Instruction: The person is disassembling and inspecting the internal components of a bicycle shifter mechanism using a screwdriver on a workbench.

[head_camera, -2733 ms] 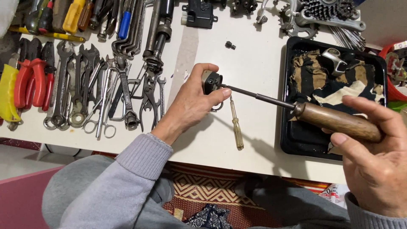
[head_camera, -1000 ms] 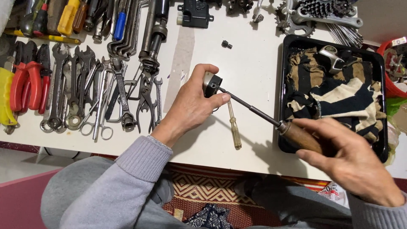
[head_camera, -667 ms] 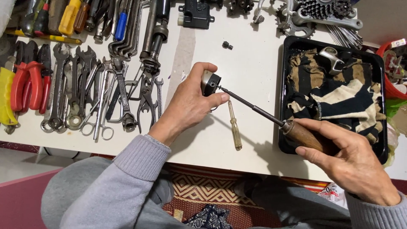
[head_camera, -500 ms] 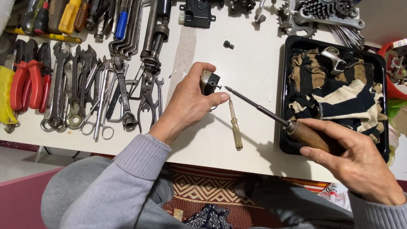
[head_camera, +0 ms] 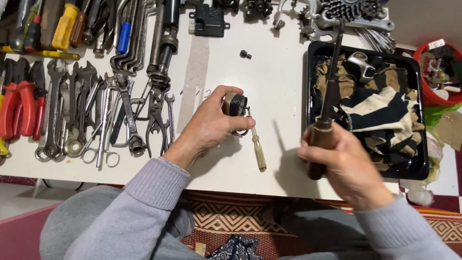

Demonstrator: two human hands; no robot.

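Left hand [head_camera: 211,126]: closed round a small dark round metal part [head_camera: 235,104], thumb + fingers wrapped on it; part sits just above the white table [head_camera: 279,96], near its middle.
Right hand [head_camera: 342,161]: fist closed on the brown wooden handle of a long tool [head_camera: 327,103]; blurred, so finger detail unclear.
Long tool: dark metal shaft points up and away from the person, tip over the top edge of the black tray [head_camera: 417,169]; well apart from the metal part.
Small screwdriver [head_camera: 258,148]: pale yellowish handle, lies flat on table just right of left hand, tip toward the metal part; touching or not, can't tell.
Black tray: right side of table, holds crumpled rags [head_camera: 375,103] in tan, black + cream, plus a silver metal piece [head_camera: 362,65] near the top.
Spanners & pliers [head_camera: 91,115]: laid in a row at table's left, well apart from both hands; red-handled pliers [head_camera: 17,108] at far left.
Screwdrivers w/ yellow + blue handles [head_camera: 67,26]: top left corner.
Small black bolt [head_camera: 245,54]: alone on table above left hand.
Black block part [head_camera: 208,20]: top centre edge.
Cog cluster + spokes [head_camera: 353,12]: top right, behind tray.
Red tub [head_camera: 439,72]: far right, beside tray.
Sleeves: grey, both arms; patterned rug [head_camera: 231,221] below table edge.
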